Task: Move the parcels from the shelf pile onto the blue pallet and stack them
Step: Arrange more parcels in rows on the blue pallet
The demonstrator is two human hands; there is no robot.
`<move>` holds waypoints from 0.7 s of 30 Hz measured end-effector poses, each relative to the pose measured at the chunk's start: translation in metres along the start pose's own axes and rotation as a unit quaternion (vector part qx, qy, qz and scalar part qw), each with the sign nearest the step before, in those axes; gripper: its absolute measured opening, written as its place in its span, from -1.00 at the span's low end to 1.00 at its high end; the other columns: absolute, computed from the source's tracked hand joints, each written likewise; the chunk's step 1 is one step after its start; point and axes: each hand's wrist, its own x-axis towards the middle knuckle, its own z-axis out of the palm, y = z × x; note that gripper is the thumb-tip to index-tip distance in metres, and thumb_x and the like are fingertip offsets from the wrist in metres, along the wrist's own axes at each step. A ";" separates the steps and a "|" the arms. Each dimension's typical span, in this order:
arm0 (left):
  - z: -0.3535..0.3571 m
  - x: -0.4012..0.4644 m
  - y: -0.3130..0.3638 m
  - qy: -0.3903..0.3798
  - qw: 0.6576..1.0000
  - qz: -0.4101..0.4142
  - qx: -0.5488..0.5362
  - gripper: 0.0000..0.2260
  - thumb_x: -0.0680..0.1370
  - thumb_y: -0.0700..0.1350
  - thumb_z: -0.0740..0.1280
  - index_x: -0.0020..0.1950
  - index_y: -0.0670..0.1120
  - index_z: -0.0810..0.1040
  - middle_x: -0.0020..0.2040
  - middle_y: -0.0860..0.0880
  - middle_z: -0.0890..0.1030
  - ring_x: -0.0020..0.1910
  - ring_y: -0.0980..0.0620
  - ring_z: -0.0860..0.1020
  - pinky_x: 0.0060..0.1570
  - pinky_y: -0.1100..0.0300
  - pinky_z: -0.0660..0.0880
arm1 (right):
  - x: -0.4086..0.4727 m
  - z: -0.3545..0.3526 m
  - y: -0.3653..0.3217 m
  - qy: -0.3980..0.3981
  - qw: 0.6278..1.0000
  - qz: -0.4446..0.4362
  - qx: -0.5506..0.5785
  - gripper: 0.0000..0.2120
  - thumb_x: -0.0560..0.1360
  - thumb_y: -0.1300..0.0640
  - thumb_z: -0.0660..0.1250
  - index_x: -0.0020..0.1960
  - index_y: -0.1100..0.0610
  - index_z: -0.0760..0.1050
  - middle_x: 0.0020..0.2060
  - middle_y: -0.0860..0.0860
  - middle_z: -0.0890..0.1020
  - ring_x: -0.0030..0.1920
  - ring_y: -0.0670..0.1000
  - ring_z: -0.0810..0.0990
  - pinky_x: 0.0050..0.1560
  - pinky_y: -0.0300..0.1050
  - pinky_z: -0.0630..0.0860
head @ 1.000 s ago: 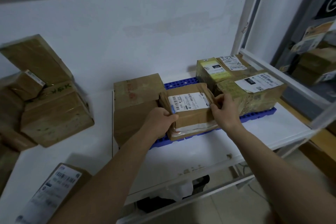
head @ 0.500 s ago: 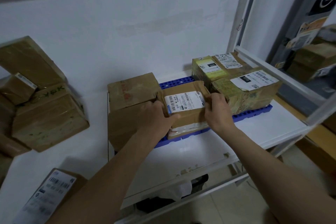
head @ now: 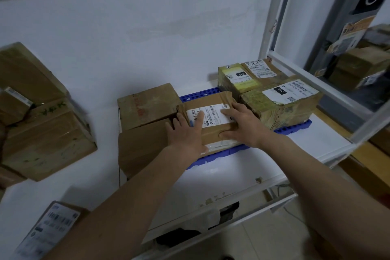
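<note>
A brown taped parcel with a white label (head: pixel 213 126) lies flat on the blue pallet (head: pixel 213 157), between a tall plain cardboard box (head: pixel 145 124) on its left and a taped parcel marked 010 (head: pixel 280 103) on its right. My left hand (head: pixel 185 133) rests flat on the parcel's left top with straight fingers. My right hand (head: pixel 242 126) lies on its right top, fingers spread, thumb against the front face. Behind the 010 parcel stand a yellow-labelled parcel (head: pixel 236 78) and another labelled one (head: pixel 263 70).
The shelf pile of brown boxes (head: pixel 42 124) leans against the wall at left. A flat labelled parcel (head: pixel 50 228) lies at the near left. A white shelf frame (head: pixel 316 82) runs along the right, with more boxes (head: pixel 358 65) behind it.
The labelled parcel has gone down flat onto the pallet. Both hands slid from gripping its two ends to lying flat on its top.
</note>
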 end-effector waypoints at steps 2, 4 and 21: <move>0.002 0.002 0.004 0.003 1.000 -0.008 0.003 -0.12 0.53 0.21 0.29 0.54 0.08 -0.32 0.53 -0.37 -0.13 0.52 -0.34 -0.04 0.47 -0.23 -0.03 | 0.003 -0.001 0.001 -0.006 1.000 0.000 -0.019 -0.21 0.36 0.00 0.51 0.49 0.06 0.22 0.50 0.12 0.10 0.51 0.14 0.06 0.49 0.07 0.12; 0.004 0.003 0.006 0.003 1.000 -0.012 0.001 -0.12 0.53 0.20 0.29 0.54 0.07 -0.33 0.53 -0.37 -0.14 0.52 -0.35 -0.05 0.47 -0.21 -0.03 | 0.004 -0.003 0.001 -0.011 0.999 0.003 -0.036 -0.20 0.36 -0.02 0.51 0.49 0.04 0.22 0.51 0.11 0.11 0.51 0.13 0.07 0.48 0.07 0.14; -0.031 -0.080 -0.127 0.125 0.973 -0.140 -0.131 -0.45 0.54 0.18 0.27 0.45 -0.05 0.32 0.38 -0.10 0.39 0.33 -0.12 0.36 0.23 0.03 0.36 | 0.034 0.037 -0.181 -0.117 0.941 -0.247 -0.198 -0.33 0.50 -0.14 0.29 0.51 0.00 0.12 0.51 0.10 0.08 0.51 0.14 0.01 0.45 0.11 0.11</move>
